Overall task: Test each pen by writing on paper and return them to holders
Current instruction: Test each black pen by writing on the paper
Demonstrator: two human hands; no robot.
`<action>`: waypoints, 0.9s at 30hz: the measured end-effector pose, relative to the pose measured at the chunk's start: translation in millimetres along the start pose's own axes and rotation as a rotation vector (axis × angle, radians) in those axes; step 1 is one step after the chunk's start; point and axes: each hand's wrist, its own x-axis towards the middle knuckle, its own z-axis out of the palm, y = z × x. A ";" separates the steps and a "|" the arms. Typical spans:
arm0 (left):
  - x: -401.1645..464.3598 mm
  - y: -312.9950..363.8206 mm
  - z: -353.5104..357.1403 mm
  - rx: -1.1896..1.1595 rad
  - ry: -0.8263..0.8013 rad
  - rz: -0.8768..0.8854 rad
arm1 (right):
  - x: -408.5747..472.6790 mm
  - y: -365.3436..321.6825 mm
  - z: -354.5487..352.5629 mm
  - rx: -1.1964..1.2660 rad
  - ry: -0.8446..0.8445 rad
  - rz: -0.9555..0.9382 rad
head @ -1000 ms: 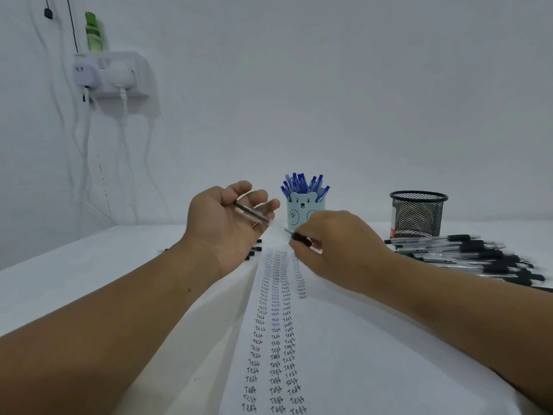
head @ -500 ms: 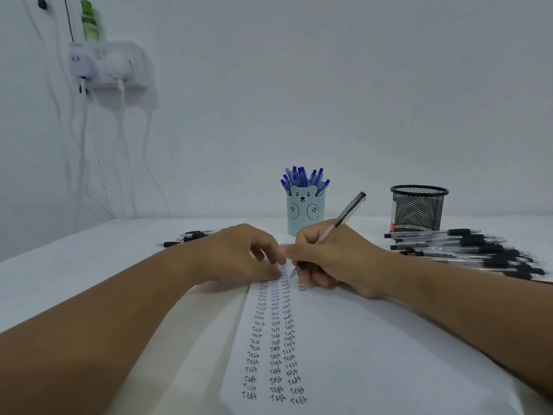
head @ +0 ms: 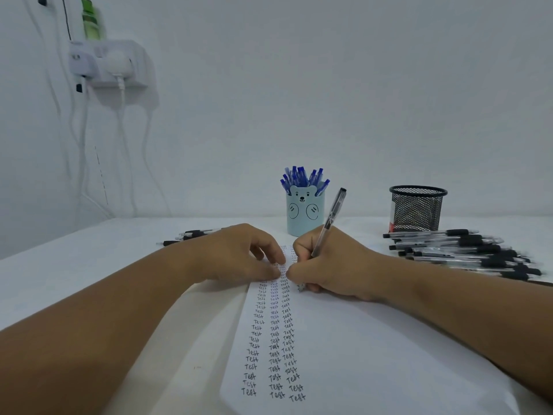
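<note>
A white sheet of paper (head: 359, 339) lies in front of me with three columns of the word "Test". My right hand (head: 329, 265) grips a clear pen with a black end (head: 332, 217), its tip down on the paper beside the third column. My left hand (head: 239, 253) rests on the paper's left part, fingers curled, fingertips pressing the sheet. Behind stand a light blue bear holder (head: 304, 215) full of blue-capped pens and a black mesh holder (head: 417, 208). A pile of black pens (head: 466, 251) lies at the right.
A few more black pens (head: 191, 235) lie on the white table (head: 74, 265) behind my left hand. On the wall at upper left hangs a white socket shelf (head: 110, 64) with cables and a green bottle (head: 89, 19).
A second ago my hands were raised with the pen between them. Now the left hand presses the paper and the right hand has lowered the pen tip onto the sheet.
</note>
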 end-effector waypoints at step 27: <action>-0.3 1.6 0.1 0.013 0.006 -0.009 | 2.0 0.1 -1.1 -0.079 0.001 -0.030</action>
